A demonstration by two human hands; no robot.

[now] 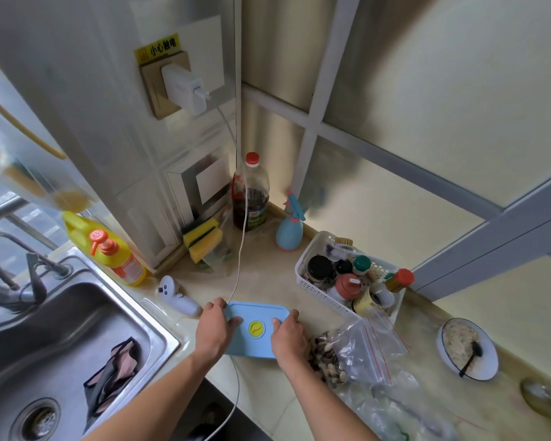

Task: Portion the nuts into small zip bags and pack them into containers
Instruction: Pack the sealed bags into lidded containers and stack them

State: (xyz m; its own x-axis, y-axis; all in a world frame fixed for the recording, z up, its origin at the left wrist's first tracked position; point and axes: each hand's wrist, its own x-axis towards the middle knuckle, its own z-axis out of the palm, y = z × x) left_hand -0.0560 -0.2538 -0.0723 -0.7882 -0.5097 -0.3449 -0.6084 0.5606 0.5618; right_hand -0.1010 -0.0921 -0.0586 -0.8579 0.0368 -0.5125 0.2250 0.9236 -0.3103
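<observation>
A light blue container lid (257, 316) with a yellow-green round valve lies flat over a container on the counter near its front edge. My left hand (216, 326) grips the lid's left side, thumb on top and fingers curled over the far left corner. My right hand (288, 334) holds the right side the same way. Just right of my right hand lie clear zip bags with red seal lines (368, 348), and a pile of mixed nuts (323, 354) shows through and beside them. The container under the lid is hidden.
A steel sink (61, 338) with a cloth in it is at left. A white cable (239, 249) hangs from a wall charger across the counter. A white basket of jars (312, 281), a bowl with a spoon (468, 348), a spray bottle (288, 230) and a white controller (177, 297) stand around.
</observation>
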